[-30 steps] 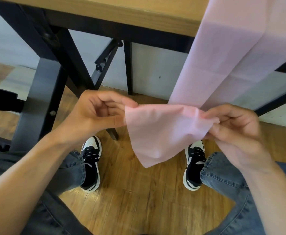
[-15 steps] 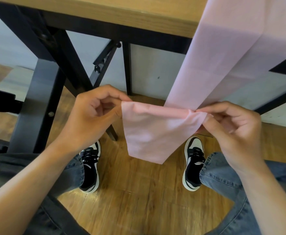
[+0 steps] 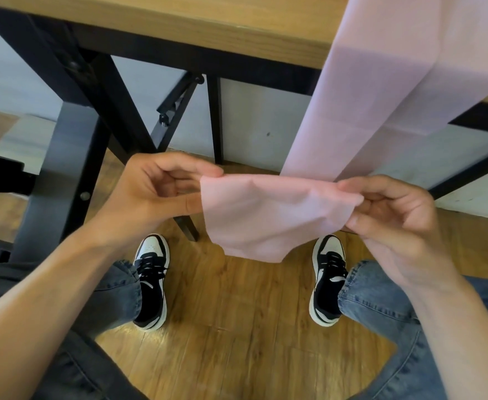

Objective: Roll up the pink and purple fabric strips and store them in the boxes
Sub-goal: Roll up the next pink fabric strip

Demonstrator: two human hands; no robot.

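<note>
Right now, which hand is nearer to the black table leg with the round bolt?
Left. The left hand pinches the pink strip's edge just right of the table leg; the right hand holds the opposite edge, far across.

Below the tabletop (image 3: pixel 208 27) edge, the left hand (image 3: pixel 156 194) and right hand (image 3: pixel 393 215) each pinch a side of the pink fabric strip (image 3: pixel 271 215), whose length hangs from the tabletop above sneakers (image 3: pixel 150 281) on the wooden floor (image 3: pixel 237 327)

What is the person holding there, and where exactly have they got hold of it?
The pink fabric strip: left hand pinches its free end's left corner, right hand pinches the right.
</note>
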